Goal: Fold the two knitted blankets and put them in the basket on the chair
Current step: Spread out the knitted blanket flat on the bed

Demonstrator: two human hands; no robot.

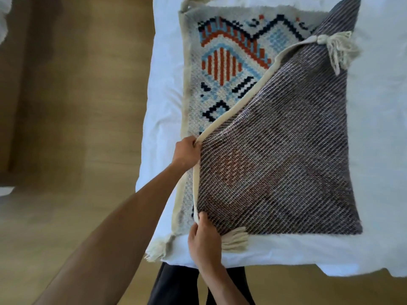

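Observation:
A knitted blanket [222, 62] with a blue, orange and navy pattern and a cream border lies on a white bed. Its right part is folded over, so the grey striped underside [282, 155] faces up and covers most of the pattern. My left hand [187, 154] pinches the cream edge of the folded flap at its left side. My right hand [203, 241] grips the same edge nearer to me, beside a cream tassel [234, 238]. Another tassel [337, 47] lies at the flap's far corner. Neither a second blanket nor a basket is in view.
The white bed [378, 128] fills the right side, its near edge just in front of my legs [176, 282]. Wooden floor [77, 150] spreads to the left. A third tassel [157, 249] hangs at the bed's near-left corner.

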